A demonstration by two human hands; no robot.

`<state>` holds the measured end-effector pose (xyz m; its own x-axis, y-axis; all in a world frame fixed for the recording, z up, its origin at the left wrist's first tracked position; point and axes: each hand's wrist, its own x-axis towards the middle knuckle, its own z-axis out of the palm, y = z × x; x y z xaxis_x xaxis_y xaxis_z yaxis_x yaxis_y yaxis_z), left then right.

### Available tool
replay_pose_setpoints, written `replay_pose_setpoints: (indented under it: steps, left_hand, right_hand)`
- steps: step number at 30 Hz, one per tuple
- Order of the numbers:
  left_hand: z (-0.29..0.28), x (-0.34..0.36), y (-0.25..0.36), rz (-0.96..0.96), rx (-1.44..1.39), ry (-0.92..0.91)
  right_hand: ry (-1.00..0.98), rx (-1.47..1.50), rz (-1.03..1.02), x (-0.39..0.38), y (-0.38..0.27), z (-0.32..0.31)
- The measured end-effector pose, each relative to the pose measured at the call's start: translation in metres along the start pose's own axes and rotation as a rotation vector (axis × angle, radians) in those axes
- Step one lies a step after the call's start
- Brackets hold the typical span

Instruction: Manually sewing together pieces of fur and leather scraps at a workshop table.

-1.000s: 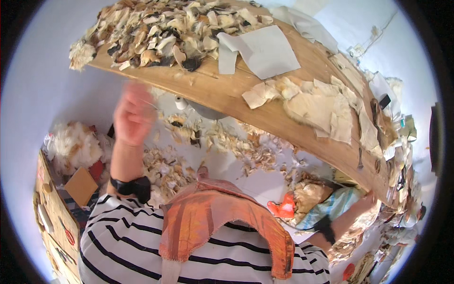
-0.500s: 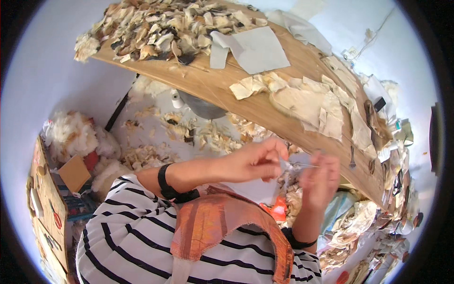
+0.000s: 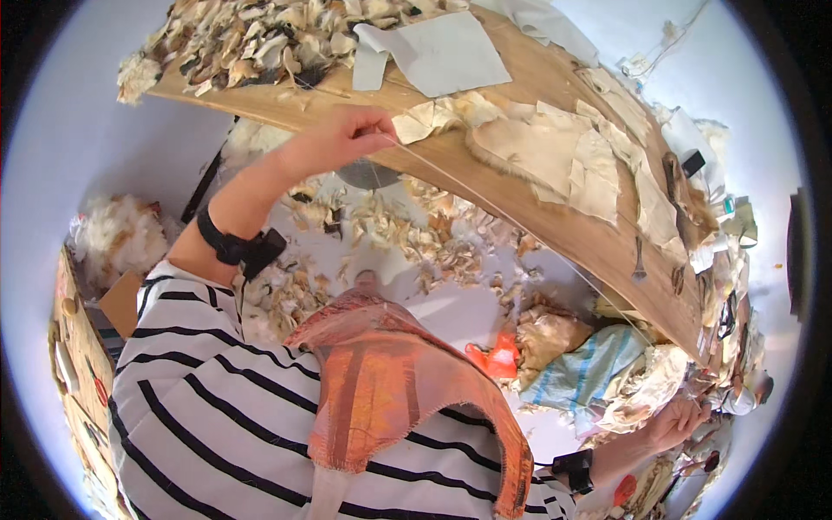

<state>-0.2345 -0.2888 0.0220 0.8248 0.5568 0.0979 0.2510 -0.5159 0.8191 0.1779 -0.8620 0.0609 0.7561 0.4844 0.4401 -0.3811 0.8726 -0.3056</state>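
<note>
A pale thread (image 3: 511,220) is stretched nearly straight across the view, slanting along the table's near edge. Its upper left end is pinched between thumb and fingers of my left hand (image 3: 351,139), raised at the table's edge. Far to the lower right, my right hand (image 3: 676,423) is closed with the arm stretched out. The thread runs toward it and grows too faint to follow past the light hide pieces; my right fingertips are small and partly lost among the clutter there.
The wooden table (image 3: 347,102) carries a heap of fur scraps (image 3: 260,43), a grey-white sheet (image 3: 442,56) and cream hide pieces (image 3: 546,156). Scraps litter the floor (image 3: 416,225). A blue-striped sack (image 3: 585,368) and an orange bag (image 3: 496,355) lie below the table.
My hands were close together before my chest with a fine thread between them. They have moved widely apart, left hand up and left, right hand down and right, drawing the thread long.
</note>
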Motion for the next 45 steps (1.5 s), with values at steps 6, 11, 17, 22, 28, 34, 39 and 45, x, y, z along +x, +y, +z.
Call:
replay_pose_setpoints:
  steps: [6, 11, 17, 22, 28, 34, 39, 45]
  left_hand:
    - [-0.062, 0.017, -0.047, -0.223, -0.038, -0.409]
    - [-0.085, 0.032, -0.091, -0.212, -0.701, -0.198]
    - [-0.054, 0.077, -0.149, -0.086, -1.725, 0.047]
    - [-0.041, 0.124, -0.193, -0.035, -2.176, 0.566]
    - [-0.025, 0.152, -0.18, -0.305, -1.471, 0.597]
    - [0.029, 0.17, -0.049, -0.595, -0.332, -0.178]
    - [0.079, 0.235, 0.033, -0.255, 0.269, -0.434]
    - [0.233, 0.325, 0.031, 0.363, 0.249, -0.517]
  right_hand:
    - [0.419, -0.015, -0.054, -0.005, -0.097, -0.143]
    - [0.783, -0.297, -0.068, -0.04, -0.143, -0.231]
    - [1.065, -0.355, -0.039, -0.071, -0.114, -0.296]
    - [1.077, -0.244, 0.068, -0.074, -0.056, -0.265]
    - [1.175, -0.281, -0.002, -0.102, -0.054, -0.256]
    - [1.505, -2.612, -0.442, -0.048, -0.177, -0.231]
    - [0.71, -2.719, -0.441, 0.088, -0.117, -0.221]
    - [-0.078, -2.079, 0.087, 0.151, 0.217, -0.223]
